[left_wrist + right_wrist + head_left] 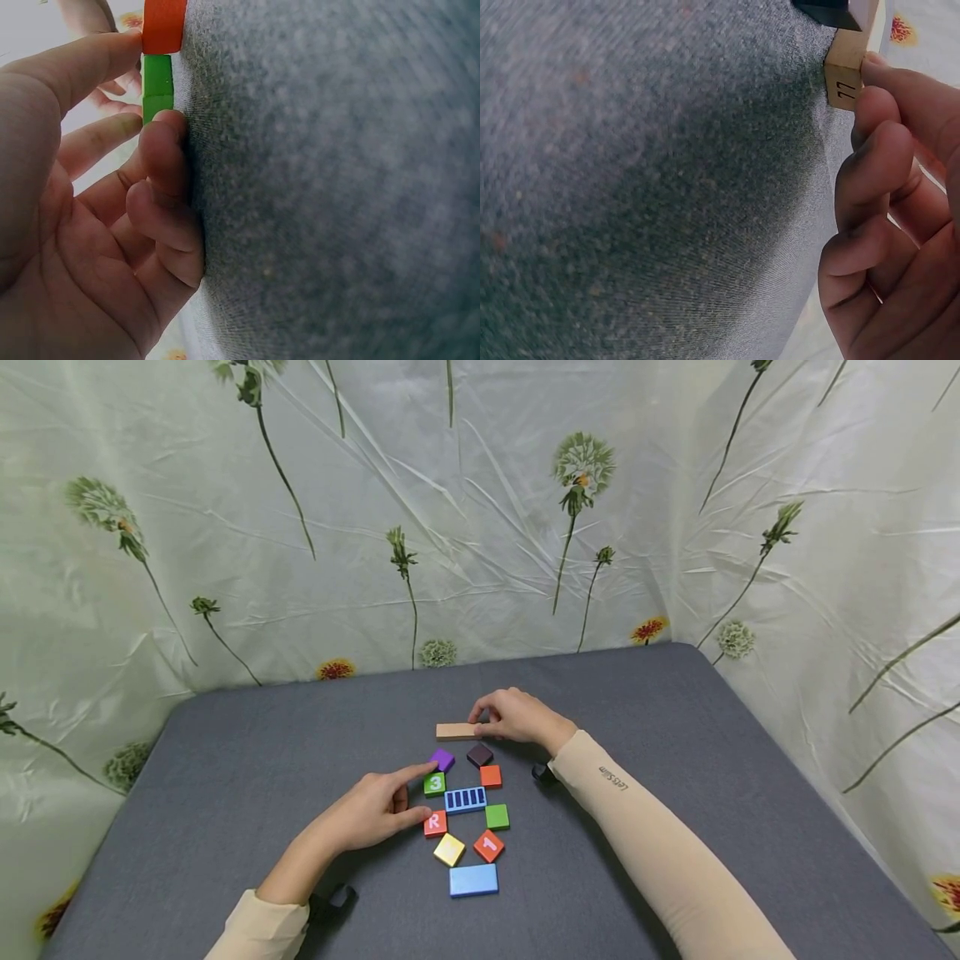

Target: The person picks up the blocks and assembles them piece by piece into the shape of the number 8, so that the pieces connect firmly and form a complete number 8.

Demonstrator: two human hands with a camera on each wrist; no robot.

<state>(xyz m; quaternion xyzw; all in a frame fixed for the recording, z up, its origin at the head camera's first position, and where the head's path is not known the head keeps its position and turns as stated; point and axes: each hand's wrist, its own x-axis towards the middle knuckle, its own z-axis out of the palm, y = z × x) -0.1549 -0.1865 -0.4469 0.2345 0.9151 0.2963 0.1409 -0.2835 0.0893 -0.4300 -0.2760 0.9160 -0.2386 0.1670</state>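
In the head view my right hand (519, 718) pinches the right end of a plain wooden plank (454, 732) with thumb and fingers. The right wrist view shows that plank (842, 77) with "77" printed on its end. My left hand (369, 808) reaches in from the left with its index finger extended. The index fingertip is at the purple block (443, 760) and the green "3" block (434, 784). Its thumb touches the edge of the red "R" block (435, 824). In the left wrist view, the other fingers are bent low against the cloth.
A blue slotted block (465, 800) lies mid-ring. Around it are dark (479, 755), orange (491, 776), green (497, 817), red "1" (489, 846) and yellow (449, 850) blocks. A flat blue block (473, 881) lies nearest me. Grey cloth (637, 718) covers the table before a floral curtain (480, 510).
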